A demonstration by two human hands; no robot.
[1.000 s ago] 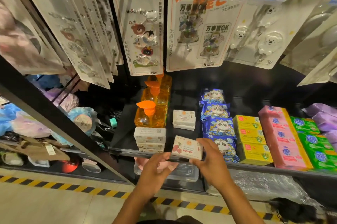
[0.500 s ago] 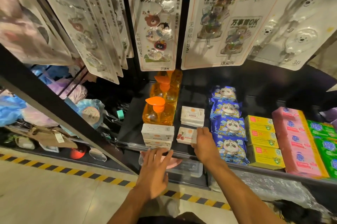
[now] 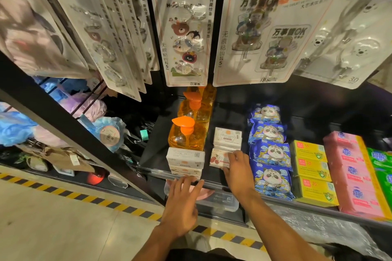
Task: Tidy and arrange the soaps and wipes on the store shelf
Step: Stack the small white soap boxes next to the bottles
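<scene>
Soap box (image 3: pixel 219 158) is now sitting on the shelf (image 3: pixel 152 148) before the white soap stack (image 3: pixel 227 138), nearly placed, your right hand (image 3: pixel 237 167) still gripping its end while your left hand (image 3: pixel 182 199), having let go, is hovering open.

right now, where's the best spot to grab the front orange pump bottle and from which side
I'd take the front pump bottle by its narrow neck, fingers under the wide orange pump head, coming from above. The stack of white soap boxes blocks its body in front and a second bottle stands close behind. The right hand grips the cherry soap box nearby.
</scene>
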